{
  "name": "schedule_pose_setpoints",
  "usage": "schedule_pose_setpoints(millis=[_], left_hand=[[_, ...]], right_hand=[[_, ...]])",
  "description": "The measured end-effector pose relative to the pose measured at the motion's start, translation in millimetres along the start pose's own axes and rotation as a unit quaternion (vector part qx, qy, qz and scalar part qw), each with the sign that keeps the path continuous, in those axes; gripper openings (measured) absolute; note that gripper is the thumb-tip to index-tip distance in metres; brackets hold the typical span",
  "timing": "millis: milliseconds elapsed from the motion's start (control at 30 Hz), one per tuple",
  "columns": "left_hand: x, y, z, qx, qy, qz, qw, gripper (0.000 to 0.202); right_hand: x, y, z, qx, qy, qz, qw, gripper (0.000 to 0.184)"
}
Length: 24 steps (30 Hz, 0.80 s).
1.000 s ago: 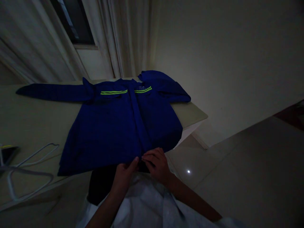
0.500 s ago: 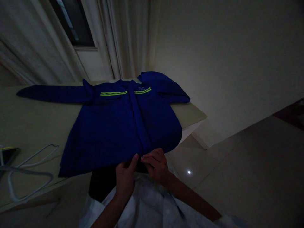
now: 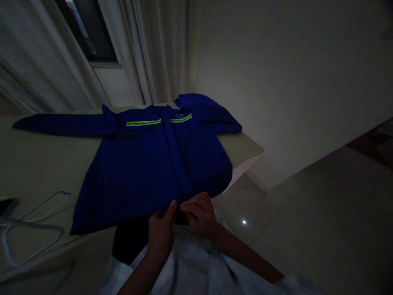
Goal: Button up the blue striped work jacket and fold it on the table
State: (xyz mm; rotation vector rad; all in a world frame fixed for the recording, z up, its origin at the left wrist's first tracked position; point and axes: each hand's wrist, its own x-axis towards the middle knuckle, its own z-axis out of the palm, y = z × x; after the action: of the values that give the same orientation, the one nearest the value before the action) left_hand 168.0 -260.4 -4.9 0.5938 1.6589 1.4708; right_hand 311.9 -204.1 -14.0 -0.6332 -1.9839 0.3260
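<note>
A dark blue work jacket (image 3: 132,168) with yellow-green stripes across the chest lies front up on the table. One sleeve stretches out to the left; the other is bent at the right. At the bottom of the front placket, my left hand (image 3: 161,229) pinches the jacket's hem, thumb on top and fingers underneath. Close beside it, my right hand (image 3: 201,215) has its fingers closed at the lower end of the front opening, gripping the other edge. The fingertips and any zip end between them are too dark to make out.
The pale table (image 3: 46,164) ends at a corner on the right, by the wall (image 3: 291,82). A white cable (image 3: 33,223) loops at the left near a dark device (image 3: 7,206). Curtains (image 3: 166,49) hang behind.
The view has shifted slightly, so the jacket and table appear a little further left. Both hands keep their hold at the hem, with hardly any movement.
</note>
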Motion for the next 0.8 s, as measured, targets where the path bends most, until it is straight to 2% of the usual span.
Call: schedule_pose_setpoints(millis=[133,200,333,467,533,700,800], left_hand=[[1.9,-2.6,-3.7,0.006,-0.058,-0.051,0.997,0.061],[1.8,-3.8,-4.8,0.027,-0.088,-0.053,0.994,0.064],[0.5,-5.0,-5.2,0.012,-0.074,-0.045,0.996,0.064],[-0.1,-5.1,-4.9,-0.017,-0.061,-0.063,0.996,0.062],[0.1,-6.2,-4.0,-0.043,-0.052,-0.079,0.995,0.06],[-0.6,-14.8,-1.5,-0.102,-0.037,-0.108,0.988,0.053],[-1.8,-19.3,-0.9,-0.118,-0.031,-0.124,0.985,0.054]], right_hand=[[-1.1,3.7,0.0,0.015,0.004,0.043,0.999,0.008],[-0.7,5.6,-0.6,0.017,-0.006,0.038,0.999,0.007],[0.4,6.3,-1.6,0.002,-0.013,0.011,1.0,0.007],[-1.7,7.5,-0.7,-0.015,-0.007,0.011,1.0,0.009],[-3.9,9.9,0.0,-0.04,-0.01,-0.009,0.999,0.012],[-11.0,16.5,-1.0,-0.139,-0.015,-0.128,0.982,0.023],[-16.2,19.8,-1.4,-0.168,-0.024,-0.156,0.973,0.032]])
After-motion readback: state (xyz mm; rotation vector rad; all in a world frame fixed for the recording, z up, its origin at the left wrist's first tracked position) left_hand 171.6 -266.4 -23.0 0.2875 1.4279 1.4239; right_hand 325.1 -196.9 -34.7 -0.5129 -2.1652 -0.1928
